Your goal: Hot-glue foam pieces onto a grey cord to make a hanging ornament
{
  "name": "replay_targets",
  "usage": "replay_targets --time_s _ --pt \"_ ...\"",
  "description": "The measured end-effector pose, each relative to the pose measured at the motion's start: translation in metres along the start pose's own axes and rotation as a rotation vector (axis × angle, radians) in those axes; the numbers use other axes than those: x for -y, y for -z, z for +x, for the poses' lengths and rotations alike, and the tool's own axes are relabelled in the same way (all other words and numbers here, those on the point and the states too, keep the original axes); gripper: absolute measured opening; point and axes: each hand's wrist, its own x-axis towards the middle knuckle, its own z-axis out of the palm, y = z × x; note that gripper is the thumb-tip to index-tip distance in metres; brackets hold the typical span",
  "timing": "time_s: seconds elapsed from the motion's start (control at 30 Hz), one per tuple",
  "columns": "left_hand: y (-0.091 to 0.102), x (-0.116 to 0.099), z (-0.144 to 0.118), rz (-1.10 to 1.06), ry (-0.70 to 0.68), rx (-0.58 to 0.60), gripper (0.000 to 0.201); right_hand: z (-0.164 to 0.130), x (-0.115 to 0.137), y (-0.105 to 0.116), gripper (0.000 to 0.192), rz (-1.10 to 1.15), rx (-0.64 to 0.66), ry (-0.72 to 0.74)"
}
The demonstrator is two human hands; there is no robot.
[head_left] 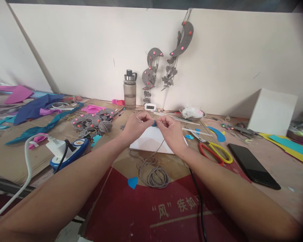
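Observation:
Fingertips of my left hand (139, 126) and my right hand (171, 131) are pinched close together on a small blue felt piece (154, 124), mostly covered by the fingers. Its shape cannot be made out. Under them lies a white sheet or board (147, 142). A thin grey cord (158, 178) runs down from near my right hand over the white board to a loose coil on the cardboard. Left of that coil lies a blue felt heart (133, 183). A blue flower-shaped cutout (189, 137) sits just right of my right hand.
Scissors (214, 152) with red and yellow handles and a black phone (254, 166) lie at right. A power strip (70, 153) stands left. Behind are a bottle (130, 90), small clock (150, 107) and yarn decorations (93, 121). Grey moon hangings (184, 40) are on the wall.

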Motion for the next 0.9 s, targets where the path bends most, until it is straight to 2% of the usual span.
replay_targets --time_s 0.1,0.23,0.33,0.63,0.77,0.9 --pt "0.002 -0.002 0.003 -0.007 0.024 0.038 0.010 0.001 -0.001 0.000 0.013 0.008 0.006 -0.006" --pt "0.010 -0.007 0.008 0.004 0.090 0.207 0.014 0.002 -0.005 0.000 0.012 -0.007 0.001 -0.021" --pt "0.016 -0.010 0.009 0.012 0.101 0.256 0.021 0.003 -0.007 0.000 0.010 -0.030 -0.003 -0.004" --pt "0.013 -0.008 0.008 0.139 0.044 0.190 0.017 -0.002 -0.005 -0.001 0.009 -0.203 0.038 0.151" --pt "0.012 -0.005 0.007 0.152 0.019 0.101 0.014 -0.002 -0.006 -0.001 0.013 -0.150 0.075 0.126" --pt "0.009 -0.004 0.006 0.148 0.019 0.043 0.012 -0.002 -0.006 -0.001 0.012 -0.084 0.054 0.101"
